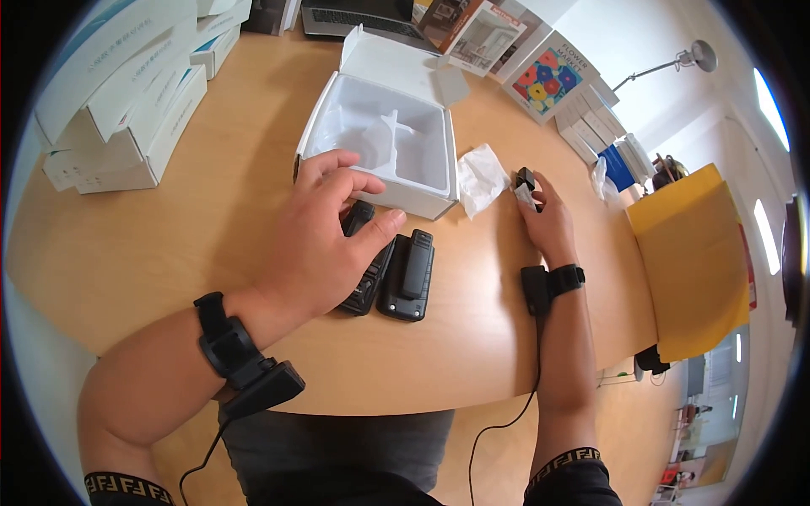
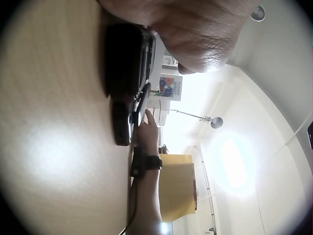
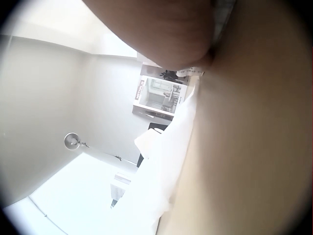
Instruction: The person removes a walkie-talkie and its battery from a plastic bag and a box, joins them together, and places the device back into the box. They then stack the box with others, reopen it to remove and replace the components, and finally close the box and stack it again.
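Two black handheld radios lie side by side in front of the open white box. My left hand (image 1: pixel 314 232) is over the left radio (image 1: pixel 364 282), fingers loosely spread near the box's front edge and thumb across the radio. The right radio (image 1: pixel 418 274) lies back side up, a long clip on it. In the left wrist view the left hand (image 2: pixel 195 34) is above the radios' dark bodies (image 2: pixel 128 63). Farther right, my right hand (image 1: pixel 550 223) holds a small black object (image 1: pixel 526 179) with a pale piece on it between thumb and fingers; its kind is unclear.
The white box (image 1: pixel 430 202) has its lid back and a moulded tray inside. Crumpled white wrapping (image 1: pixel 483 179) lies between box and right hand. White boxes (image 1: pixel 156 126) are stacked at left. A laptop (image 1: pixel 363 25), books (image 1: pixel 548 80) and a yellow folder (image 1: pixel 692 261) stand around.
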Demonstrator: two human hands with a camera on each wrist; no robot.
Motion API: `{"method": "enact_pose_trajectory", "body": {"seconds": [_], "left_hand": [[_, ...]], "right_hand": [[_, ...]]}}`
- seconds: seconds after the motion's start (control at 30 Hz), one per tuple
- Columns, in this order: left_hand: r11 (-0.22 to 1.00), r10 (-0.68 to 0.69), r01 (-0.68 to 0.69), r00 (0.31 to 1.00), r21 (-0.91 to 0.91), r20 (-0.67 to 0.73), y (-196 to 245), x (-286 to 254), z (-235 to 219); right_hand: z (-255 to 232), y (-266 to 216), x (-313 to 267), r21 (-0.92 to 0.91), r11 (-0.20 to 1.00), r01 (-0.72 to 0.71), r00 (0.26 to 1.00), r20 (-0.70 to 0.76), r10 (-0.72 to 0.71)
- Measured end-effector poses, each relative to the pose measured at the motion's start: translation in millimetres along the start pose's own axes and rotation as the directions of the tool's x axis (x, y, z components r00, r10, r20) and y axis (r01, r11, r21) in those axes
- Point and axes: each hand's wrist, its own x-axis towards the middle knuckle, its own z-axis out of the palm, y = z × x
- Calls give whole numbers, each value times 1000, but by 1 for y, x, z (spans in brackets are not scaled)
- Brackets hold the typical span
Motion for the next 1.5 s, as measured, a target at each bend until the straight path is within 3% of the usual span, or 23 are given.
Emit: {"method": "enact_pose_trajectory", "body": {"seconds": [0.17, 0.23, 0.37, 0.43, 0.47, 0.53, 0.57, 0.63, 0.8, 0.87, 1.03, 1.1, 1.13, 1.2, 1.33, 1.4, 1.5], "left_hand": [[998, -18, 17, 1000, -57, -14, 1, 0, 1], [1000, -5, 5, 999, -8, 40, 2, 0, -1], [1000, -8, 7, 999, 18, 43, 4, 0, -3], [1000, -23, 22, 999, 21, 44, 6, 0, -4], [1000, -24, 23, 999, 16, 38, 7, 0, -4], [998, -24, 22, 999, 63, 44, 9, -1, -6], [998, -25, 23, 999, 61, 37, 9, -1, -6], [997, -28, 27, 1000, 75, 0, 8, -1, -5], [994, 23, -20, 999, 106, -32, 5, -1, -4], [994, 35, -30, 998, 100, -43, 5, -1, -3], [990, 35, -28, 998, 137, -46, 4, 0, -3], [989, 51, -42, 997, 144, -57, 3, 0, -2], [986, 66, -56, 996, 156, -62, 3, -1, -2], [989, 54, -44, 996, 143, -67, 3, -1, -1], [978, 47, -39, 998, 205, -35, 6, -2, -3], [977, 43, -35, 998, 209, -34, 6, -2, -4], [975, 41, -31, 998, 219, -39, 7, -3, -4]], "right_hand": [[-17, -2, -19, -57, 998, 25, 999, -43, -27], [-24, -5, -19, 32, 998, -54, 996, 71, 52], [-25, -9, -19, 17, 998, -53, 990, 134, 50], [-18, 0, -14, 326, 942, -74, 989, 142, 28], [-18, 2, -12, 322, 944, -68, 989, 143, 23], [-18, 2, -9, 464, 880, -98, 995, 14, 104], [-18, 1, -8, 461, 882, -93, 995, 16, 96], [-18, 1, -5, 485, 869, -97, 971, -144, 189], [-13, 24, 26, 367, 921, -132, 952, -211, 221], [-13, 25, 36, 143, 965, -218, 944, -220, 246], [10, 57, 70, -70, 975, -209, 949, -256, 185], [6, 53, 75, -65, 960, -274, 957, -113, 266], [3, 53, 82, -73, 960, -269, 959, -112, 260], [-1, 54, 96, -115, 944, -310, 945, 71, 319], [1, 29, 92, -92, 954, -284, 954, 72, 291], [0, 17, 81, -200, 974, -107, 990, 73, 124], [-1, 24, 85, -110, 990, -84, 983, 154, 101]]}}
